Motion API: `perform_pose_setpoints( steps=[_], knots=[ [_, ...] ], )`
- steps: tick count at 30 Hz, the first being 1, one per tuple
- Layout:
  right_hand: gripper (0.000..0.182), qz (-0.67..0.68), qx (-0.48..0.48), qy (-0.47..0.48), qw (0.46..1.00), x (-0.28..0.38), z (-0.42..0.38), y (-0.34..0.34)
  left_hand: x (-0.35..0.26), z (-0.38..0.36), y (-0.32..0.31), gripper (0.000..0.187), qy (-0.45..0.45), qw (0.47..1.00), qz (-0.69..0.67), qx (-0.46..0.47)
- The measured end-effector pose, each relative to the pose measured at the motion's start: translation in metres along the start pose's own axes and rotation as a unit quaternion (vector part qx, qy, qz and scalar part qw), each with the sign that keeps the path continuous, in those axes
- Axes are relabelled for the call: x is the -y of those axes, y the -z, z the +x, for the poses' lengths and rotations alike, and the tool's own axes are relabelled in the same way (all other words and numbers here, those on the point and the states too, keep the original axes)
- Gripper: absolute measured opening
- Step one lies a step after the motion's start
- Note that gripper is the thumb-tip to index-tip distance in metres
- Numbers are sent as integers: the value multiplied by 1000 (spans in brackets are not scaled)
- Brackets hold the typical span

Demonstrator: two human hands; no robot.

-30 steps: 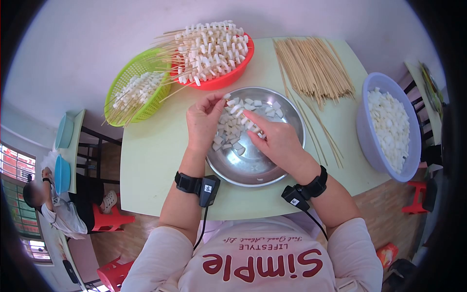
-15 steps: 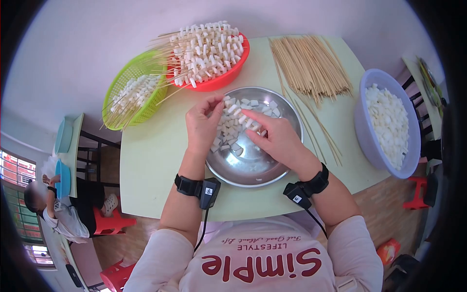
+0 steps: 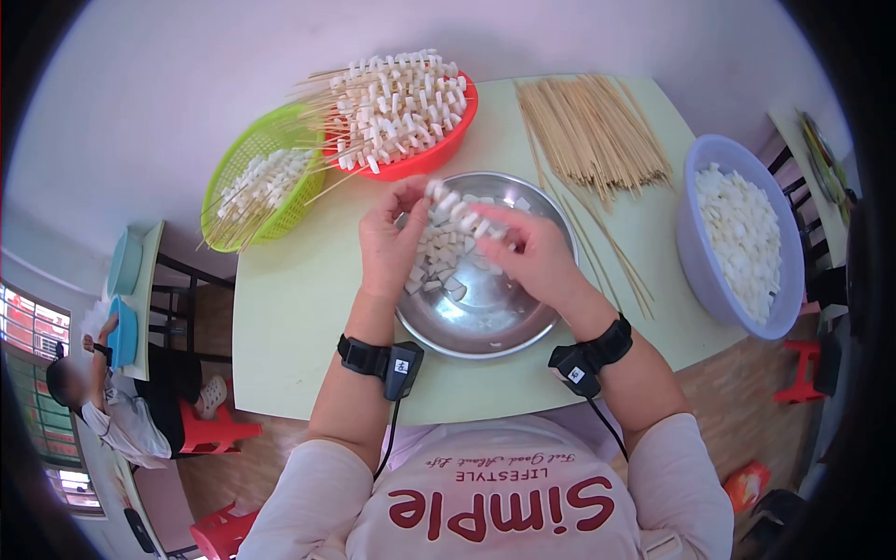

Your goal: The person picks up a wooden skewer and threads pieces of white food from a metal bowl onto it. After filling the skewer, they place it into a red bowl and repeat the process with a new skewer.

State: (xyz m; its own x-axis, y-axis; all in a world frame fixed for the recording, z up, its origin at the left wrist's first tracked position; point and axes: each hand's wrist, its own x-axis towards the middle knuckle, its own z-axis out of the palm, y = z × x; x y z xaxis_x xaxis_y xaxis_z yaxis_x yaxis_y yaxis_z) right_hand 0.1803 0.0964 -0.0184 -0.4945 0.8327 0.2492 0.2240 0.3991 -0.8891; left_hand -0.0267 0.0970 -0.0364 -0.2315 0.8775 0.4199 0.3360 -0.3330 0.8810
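Note:
Over a round metal basin [image 3: 495,322], a skewer of white cut pieces [image 3: 455,205] is held between my two hands, slightly blurred. My left hand [image 3: 392,238] pinches its left end with thumb and fingers. Curled round its other end is my right hand [image 3: 534,257], thumb below and fingers above; the stick itself is mostly hidden. Beneath the hands, loose white pieces [image 3: 439,254] lie in the basin's left and far parts, with bare metal showing toward me.
Behind the basin stand a red basin [image 3: 439,166] heaped with filled skewers and a green basket [image 3: 280,224] holding more. Bare bamboo sticks [image 3: 593,131] lie at the back right, a few nearer. A lavender tub [image 3: 695,252] of white pieces is rightmost. Another person [image 3: 121,420] sits far left.
The skewer has shifted and blurs with motion. My right fingers have curled in more around its end, while my left hand stays nearly in place. The view has tilted slightly.

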Motion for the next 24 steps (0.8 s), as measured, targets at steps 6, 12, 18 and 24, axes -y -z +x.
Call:
perform_pose_setpoints(
  steps=[6,12,18,24],
  knots=[
    [36,498,-176,-53,848,-11,15,27,6,3,1,23,6,999,-35,4],
    [35,544,-144,-43,826,-36,17,27,-11,8,0,20,37,993,54,99],
    [34,566,-199,-35,799,-27,17,27,-48,28,-28,26,-33,923,260,281],
    [34,590,-200,-19,782,-28,18,27,-29,37,-77,28,-96,872,361,316]
  ],
)
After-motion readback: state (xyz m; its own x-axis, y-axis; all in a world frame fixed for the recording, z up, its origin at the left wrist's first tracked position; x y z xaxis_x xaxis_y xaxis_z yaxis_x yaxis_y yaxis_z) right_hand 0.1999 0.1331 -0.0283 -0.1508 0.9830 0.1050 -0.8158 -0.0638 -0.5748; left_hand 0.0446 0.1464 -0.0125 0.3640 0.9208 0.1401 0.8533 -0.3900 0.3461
